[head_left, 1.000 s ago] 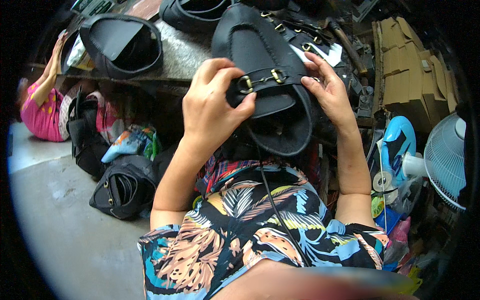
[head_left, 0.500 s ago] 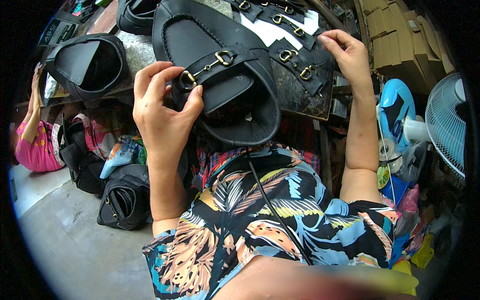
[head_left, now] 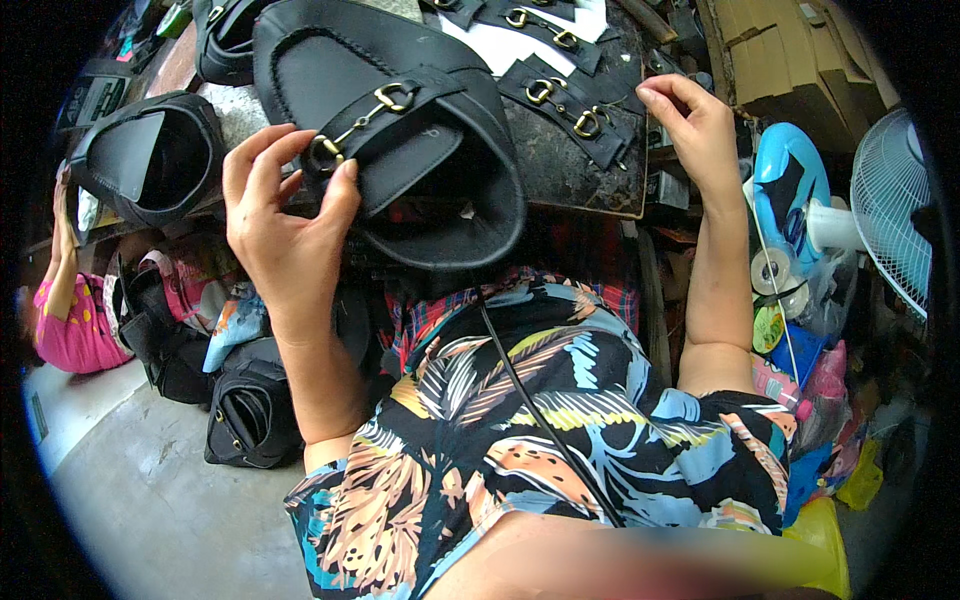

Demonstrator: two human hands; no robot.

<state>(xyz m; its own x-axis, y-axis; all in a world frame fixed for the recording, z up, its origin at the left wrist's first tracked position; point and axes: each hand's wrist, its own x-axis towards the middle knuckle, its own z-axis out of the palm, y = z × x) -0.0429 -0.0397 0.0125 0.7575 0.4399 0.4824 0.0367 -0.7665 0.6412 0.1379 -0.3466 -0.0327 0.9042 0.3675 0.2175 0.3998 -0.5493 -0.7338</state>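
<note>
A large black leather loafer upper (head_left: pixel 297 62), stitched around its toe, lies tilted at the bench's near edge, with its open heel end toward me. Across it runs a black strap (head_left: pixel 425 92) carrying a gold horsebit. Thumb and fingers of my left hand (head_left: pixel 285 225) pinch that strap at the horsebit's left ring. Raised to the right, my right hand (head_left: pixel 695 135) has thumb and forefinger pressed together; anything between them is too fine to make out. Just left of it, more black straps with gold horsebits (head_left: pixel 562 108) lie on the dark bench.
Two more black uppers, one at the left (head_left: pixel 190 135), stand on the bench. Black shoe pieces (head_left: pixel 255 410) lie low on the left, near another person in pink (head_left: pixel 78 318). Cardboard (head_left: pixel 790 60), a blue object (head_left: pixel 785 165) and a fan (head_left: pixel 895 205) are at the right.
The view has shifted, so bench and uppers appear farther left. My left hand keeps its pinch on the strap. My right hand is now farther from the upper, still pinched.
</note>
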